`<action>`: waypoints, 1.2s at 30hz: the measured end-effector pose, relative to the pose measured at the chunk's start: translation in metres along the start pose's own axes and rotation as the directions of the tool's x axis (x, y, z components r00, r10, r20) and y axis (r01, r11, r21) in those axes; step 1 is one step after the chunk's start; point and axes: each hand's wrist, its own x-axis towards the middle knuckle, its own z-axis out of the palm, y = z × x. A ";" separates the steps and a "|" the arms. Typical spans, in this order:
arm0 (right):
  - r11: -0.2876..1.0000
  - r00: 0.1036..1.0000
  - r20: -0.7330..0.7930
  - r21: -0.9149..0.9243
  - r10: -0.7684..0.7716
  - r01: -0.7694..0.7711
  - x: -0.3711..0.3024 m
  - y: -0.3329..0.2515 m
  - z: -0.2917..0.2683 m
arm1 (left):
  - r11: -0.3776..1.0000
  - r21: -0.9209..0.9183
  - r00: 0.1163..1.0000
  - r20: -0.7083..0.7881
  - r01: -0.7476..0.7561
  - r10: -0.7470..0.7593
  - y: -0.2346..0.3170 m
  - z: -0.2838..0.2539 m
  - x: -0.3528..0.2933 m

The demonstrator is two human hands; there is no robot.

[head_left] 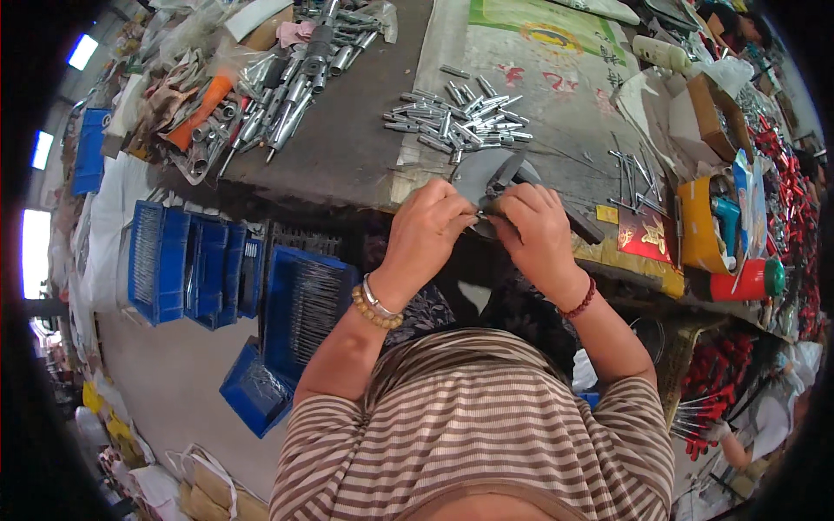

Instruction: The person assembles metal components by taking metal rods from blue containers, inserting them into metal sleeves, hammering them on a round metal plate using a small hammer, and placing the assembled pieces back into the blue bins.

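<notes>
Head view: pinched narrow at the fingers of the left hand (426, 221) and right hand (540, 224), around a small metal part (480, 214), mostly hidden. Judged mid-handling; cannot tell finished from unfinished among the loose metal cylinders (469, 120) beyond the fingers. Printed in colour, farther beyond, on the sheet (584, 54) over the tabletop (365, 113); lettered in gold on a red card (645, 233), right of the fingers. Hard to read in full.

A workshop: grimy bench (352, 139), heaped metal cylinders (469, 135), blue parts bins (174, 278).

A small silvery piece (480, 214), mostly hidden, sits between left hand (427, 227) and right hand (539, 224)
</notes>
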 end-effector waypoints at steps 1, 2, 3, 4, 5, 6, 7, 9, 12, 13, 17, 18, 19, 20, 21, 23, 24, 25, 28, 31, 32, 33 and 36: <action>0.995 0.999 0.041 -0.097 -0.021 0.025 -0.001 -0.001 -0.001 | 1.000 0.003 1.000 0.000 -0.001 0.001 0.001 0.000 0.001; 0.995 0.999 0.038 -0.096 -0.022 0.026 -0.001 -0.002 -0.004 | 1.000 0.001 1.000 -0.009 0.003 -0.003 0.002 0.001 0.001; 0.985 0.997 0.049 -0.155 -0.067 0.073 -0.001 -0.003 -0.009 | 1.000 -0.003 1.000 -0.018 0.009 -0.009 0.003 0.002 0.001; 0.969 0.992 0.063 -0.214 -0.110 0.121 -0.001 -0.004 -0.014 | 1.000 -0.004 1.000 -0.017 0.008 -0.008 0.002 0.002 0.001; 0.969 0.992 0.063 -0.216 -0.109 0.120 0.000 -0.003 -0.019 | 1.000 0.000 1.000 -0.006 0.009 -0.009 0.001 0.001 0.001; 0.960 1.000 0.009 -0.280 -0.028 0.029 0.003 0.001 -0.025 | 1.000 0.002 1.000 0.006 0.011 -0.011 0.001 0.000 0.001; 0.939 0.997 -0.050 -0.339 0.050 -0.064 0.004 0.005 -0.031 | 1.000 -0.002 1.000 0.007 0.009 -0.009 0.002 0.000 0.001; 0.920 0.996 -0.038 -0.382 0.083 -0.091 0.003 0.020 -0.042 | 1.000 -0.013 1.000 -0.006 0.013 -0.013 0.003 0.000 0.001; 0.928 0.972 0.106 -0.333 0.210 -0.164 -0.007 0.031 -0.050 | 0.999 -0.037 1.000 -0.001 0.014 -0.014 0.002 0.001 0.001; 0.947 0.973 0.057 -0.248 0.225 -0.205 -0.009 0.024 -0.053 | 0.999 -0.038 1.000 0.000 0.014 -0.014 0.000 0.001 0.001; 0.975 0.974 0.044 -0.010 0.220 -0.220 -0.019 -0.002 -0.063 | 0.997 -0.078 1.000 0.001 0.017 -0.017 -0.003 0.002 -0.001; 0.974 0.974 0.042 -0.012 0.224 -0.224 -0.019 -0.009 -0.064 | 0.997 -0.076 1.000 -0.001 0.011 -0.011 -0.003 0.002 -0.001; 0.982 0.983 0.011 -0.055 0.181 -0.180 -0.019 -0.016 -0.065 | 0.997 -0.078 1.000 0.003 0.009 -0.009 -0.003 0.002 -0.001; 0.986 0.991 -0.018 -0.100 0.136 -0.137 -0.019 -0.021 -0.066 | 0.997 -0.082 1.000 0.003 0.004 -0.004 -0.002 0.001 -0.001; 0.985 0.990 -0.018 -0.101 0.138 -0.140 -0.018 -0.024 -0.066 | 0.996 -0.086 1.000 0.002 0.000 0.000 -0.002 0.001 -0.002; 0.975 0.992 0.086 -0.209 0.097 -0.077 -0.017 -0.028 -0.065 | 0.995 -0.096 1.000 -0.001 -0.007 0.007 -0.002 0.002 -0.002; 0.975 0.992 0.085 -0.210 0.098 -0.078 -0.018 -0.027 -0.065 | 0.994 -0.105 1.000 -0.006 -0.015 0.015 -0.003 0.002 -0.001; 0.972 0.988 0.121 -0.224 0.095 -0.066 -0.019 -0.026 -0.064 | 0.994 -0.106 1.000 -0.006 -0.016 0.015 -0.003 0.002 -0.001; 0.977 0.992 0.088 -0.203 0.088 -0.068 -0.018 -0.025 -0.061 | 0.994 -0.109 1.000 0.000 -0.006 0.006 -0.004 0.002 0.000; 0.990 0.996 -0.068 -0.130 0.053 -0.062 -0.017 -0.025 -0.055 | 0.991 -0.132 1.000 -0.015 0.013 -0.016 -0.006 0.004 0.003; 0.995 0.987 -0.157 -0.095 0.021 -0.037 -0.017 -0.025 -0.052 | 0.992 -0.124 1.000 -0.030 -0.007 0.004 -0.007 0.004 0.005; 0.995 0.987 -0.162 -0.093 0.018 -0.033 -0.022 -0.023 -0.048 | 0.993 -0.113 0.999 -0.044 -0.032 0.027 -0.006 0.003 0.006; 0.988 0.994 0.045 -0.122 0.097 -0.091 -0.029 -0.017 -0.048 | 0.996 -0.036 0.997 0.030 -0.076 0.077 -0.007 -0.003 0.007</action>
